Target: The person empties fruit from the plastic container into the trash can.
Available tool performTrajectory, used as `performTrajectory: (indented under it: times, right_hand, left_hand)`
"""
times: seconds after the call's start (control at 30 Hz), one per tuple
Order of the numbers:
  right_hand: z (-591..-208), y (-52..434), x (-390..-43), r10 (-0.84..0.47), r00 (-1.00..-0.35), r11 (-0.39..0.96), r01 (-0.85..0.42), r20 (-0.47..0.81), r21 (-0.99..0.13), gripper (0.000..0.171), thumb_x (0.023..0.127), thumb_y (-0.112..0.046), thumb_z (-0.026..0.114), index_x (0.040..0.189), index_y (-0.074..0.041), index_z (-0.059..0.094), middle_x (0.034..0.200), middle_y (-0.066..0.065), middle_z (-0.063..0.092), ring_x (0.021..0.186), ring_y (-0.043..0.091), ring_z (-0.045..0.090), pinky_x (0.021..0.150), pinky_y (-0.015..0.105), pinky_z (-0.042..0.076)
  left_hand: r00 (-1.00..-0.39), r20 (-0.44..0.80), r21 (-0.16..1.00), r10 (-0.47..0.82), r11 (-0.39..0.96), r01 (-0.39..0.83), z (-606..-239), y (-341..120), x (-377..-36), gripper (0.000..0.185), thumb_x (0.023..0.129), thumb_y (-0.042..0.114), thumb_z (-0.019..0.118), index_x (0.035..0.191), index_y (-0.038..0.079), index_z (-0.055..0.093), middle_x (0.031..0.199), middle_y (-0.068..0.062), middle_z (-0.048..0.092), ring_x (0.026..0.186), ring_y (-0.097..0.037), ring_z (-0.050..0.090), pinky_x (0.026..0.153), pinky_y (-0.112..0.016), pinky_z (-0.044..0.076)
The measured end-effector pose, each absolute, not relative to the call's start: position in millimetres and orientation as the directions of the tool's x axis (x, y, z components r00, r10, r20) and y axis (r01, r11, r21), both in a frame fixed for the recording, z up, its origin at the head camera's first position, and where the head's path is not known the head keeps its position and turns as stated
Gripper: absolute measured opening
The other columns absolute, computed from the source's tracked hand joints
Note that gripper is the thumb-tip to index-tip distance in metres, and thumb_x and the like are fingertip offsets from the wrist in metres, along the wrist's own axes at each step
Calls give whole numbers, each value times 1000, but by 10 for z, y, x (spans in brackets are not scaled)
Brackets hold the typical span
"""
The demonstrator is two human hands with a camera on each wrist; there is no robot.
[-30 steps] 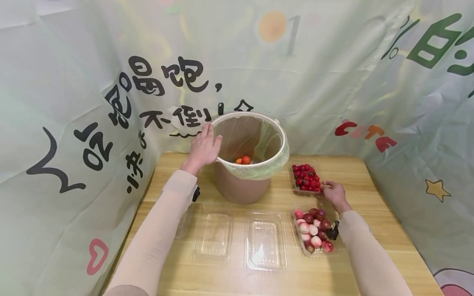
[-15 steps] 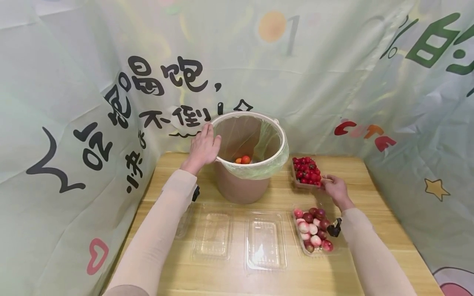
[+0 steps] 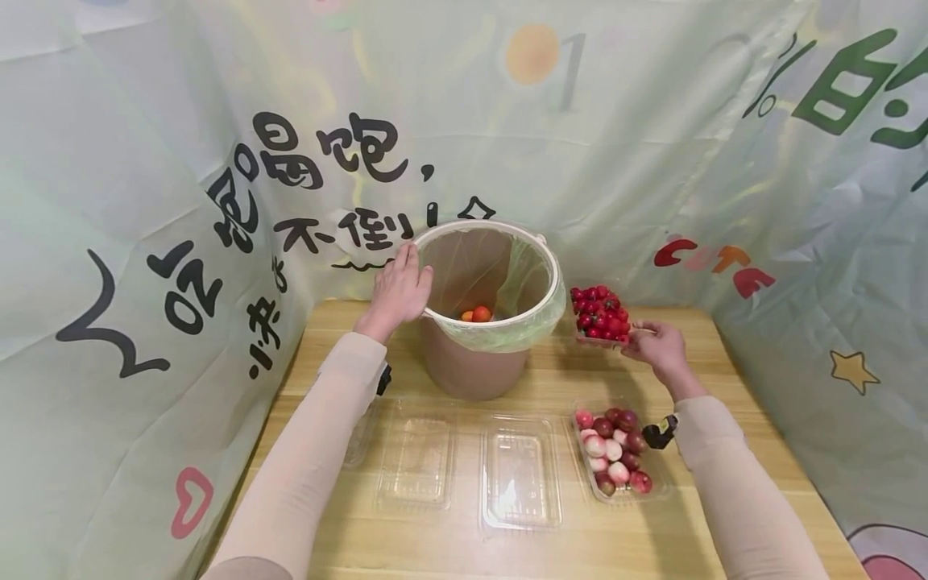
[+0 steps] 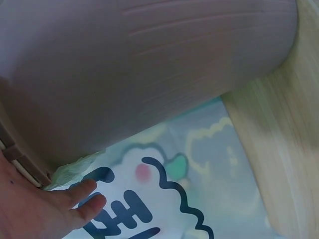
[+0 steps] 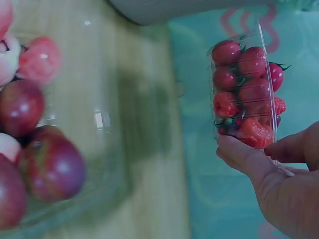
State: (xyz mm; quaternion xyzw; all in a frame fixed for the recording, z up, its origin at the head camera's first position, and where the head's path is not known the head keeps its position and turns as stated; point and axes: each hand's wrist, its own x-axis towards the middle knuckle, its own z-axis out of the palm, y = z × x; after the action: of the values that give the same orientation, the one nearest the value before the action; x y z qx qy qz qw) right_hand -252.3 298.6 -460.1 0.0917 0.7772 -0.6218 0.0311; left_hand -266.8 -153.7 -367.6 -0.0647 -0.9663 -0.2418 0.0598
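1. The left hand rests with relaxed, open fingers on the rim of the lined bin, which stands at the back of the worktop.
2. The right hand pinches the near end of the tray of cherry tomatoes, held clear of the worktop just right of the bin.
3. Inside the bin lie a few small orange-red fruits, probably tomatoes.
4. A tray of pink and dark fruit sits near the right wrist.
5. Two empty clear trays lie in front of the bin.
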Motion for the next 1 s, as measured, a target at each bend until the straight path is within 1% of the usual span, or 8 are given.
performTrajectory:
  times: [0.27, 0.5, 0.57, 0.63, 0.73, 0.93, 1.0]
  right_hand:
    - [-4247, 2927, -2518, 109, -986, 233, 146, -123, -961, 48, 109, -6, 43, 150, 19, 37, 90, -9, 65, 74, -3, 71, 77, 21, 64]
    - [-3980, 2880, -2501, 121, -988, 206, 121, -98, -971, 40, 108, -7, 47, 141, 17, 44, 84, -14, 66, 71, -2, 72, 73, 20, 64]
    - [-3907, 2854, -2506, 127, -987, 203, 120, -95, -972, 39, 108, -8, 47, 140, 15, 45, 85, -16, 66, 71, -2, 73, 73, 20, 64]
    - [-3833, 2831, -2509, 132, -987, 213, 119, -92, -970, 42, 109, -10, 48, 143, 15, 45, 87, -17, 66, 72, -2, 73, 73, 20, 64]
    - [-3708, 2786, -2504, 133, -987, 232, 119, -90, -965, 46, 109, -12, 48, 147, 13, 43, 95, -15, 64, 73, -3, 73, 75, 21, 64]
    - [-3453, 2678, -2486, 123, -990, 273, 106, -74, -956, 47, 110, -17, 48, 149, 9, 43, 120, -1, 58, 78, -5, 73, 78, 20, 63]
    - [-3378, 2648, -2485, 124, -990, 287, 100, -67, -953, 47, 111, -18, 49, 149, 8, 44, 123, 2, 59, 79, -5, 74, 78, 20, 63]
  left_hand:
    - [-984, 153, 465, 93, 872, 154, -3691, -1554, -2686, 72, 111, 42, 23, 166, -4, 14, 177, -20, 11, 158, -48, 25, 128, -65, 22]
    - [-983, 158, 476, 94, 865, 160, -3696, -1543, -2684, 72, 111, 41, 25, 166, -3, 16, 177, -19, 13, 157, -48, 28, 127, -65, 24]
    - [-983, 156, 477, 94, 865, 158, -3700, -1544, -2686, 72, 111, 41, 25, 166, -3, 16, 177, -19, 13, 157, -47, 28, 127, -65, 24]
    - [-984, 153, 476, 94, 865, 157, -3704, -1542, -2687, 72, 111, 41, 24, 166, -3, 16, 177, -19, 13, 157, -47, 28, 127, -65, 24]
    - [-984, 149, 473, 96, 867, 156, -3706, -1540, -2688, 72, 111, 41, 24, 166, -4, 15, 177, -19, 12, 157, -47, 28, 127, -65, 24]
    - [-985, 147, 471, 95, 869, 154, -3684, -1538, -2677, 72, 111, 41, 24, 166, -4, 15, 177, -19, 12, 157, -48, 27, 128, -65, 23]
    - [-985, 146, 473, 95, 868, 153, -3682, -1541, -2673, 72, 111, 42, 24, 166, -3, 14, 177, -19, 11, 158, -47, 26, 128, -65, 23]
